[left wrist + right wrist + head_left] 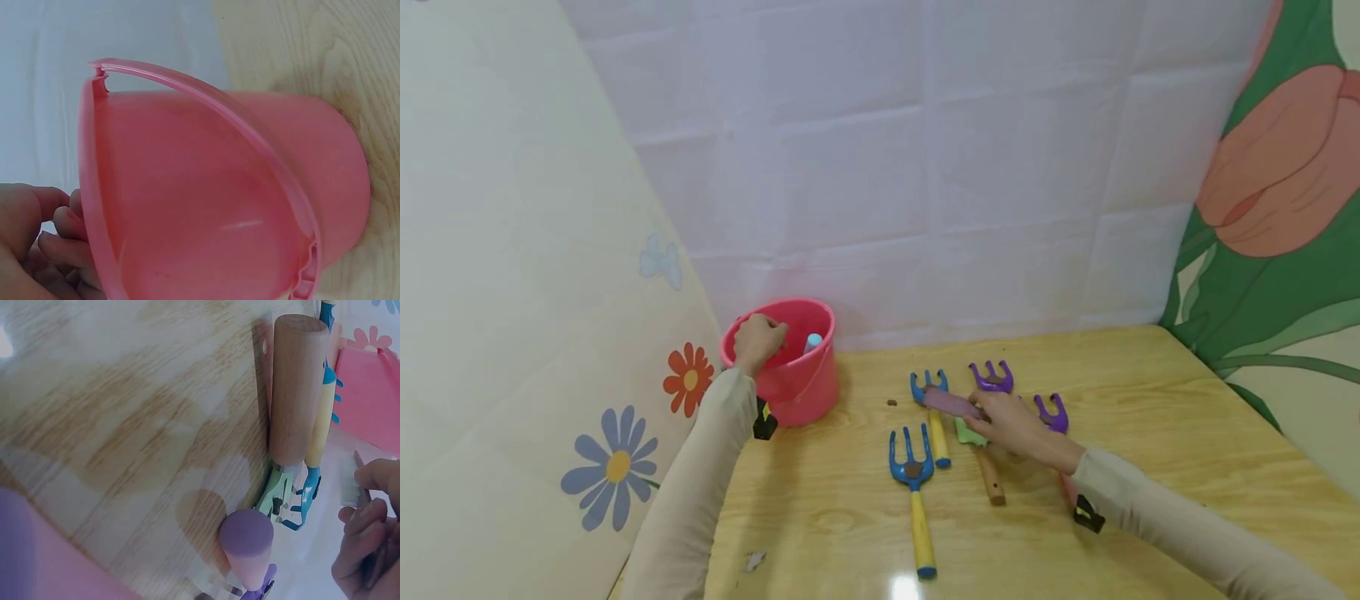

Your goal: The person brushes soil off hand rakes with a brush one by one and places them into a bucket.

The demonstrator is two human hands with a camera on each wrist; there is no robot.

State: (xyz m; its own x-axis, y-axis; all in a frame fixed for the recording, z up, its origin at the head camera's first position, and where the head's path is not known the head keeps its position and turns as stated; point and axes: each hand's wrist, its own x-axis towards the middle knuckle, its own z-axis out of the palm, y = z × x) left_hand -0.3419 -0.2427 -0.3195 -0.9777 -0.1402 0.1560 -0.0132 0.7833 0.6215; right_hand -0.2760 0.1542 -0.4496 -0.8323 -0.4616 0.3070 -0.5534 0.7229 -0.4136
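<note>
My left hand (760,340) is over the mouth of a pink bucket (805,400), fingers curled at its rim. The rim hides part of the fingers in the left wrist view, so whether they hold anything is unclear. My right hand (1018,425) grips a mauve-backed brush (951,403), whose pale bristles (349,481) show in the right wrist view. Under and beside that hand lie a green-headed tool with a wooden handle (991,479), a blue hand fork with a yellow handle (939,437) and two purple hand forks (992,379).
Another blue hand fork (920,525) lies nearer on the wood-patterned table (835,492). A light-blue-tipped item (813,342) sticks up inside the bucket. Brown bits cling to the forks, and a small scrap (755,561) lies at the front left. White cloth hangs behind.
</note>
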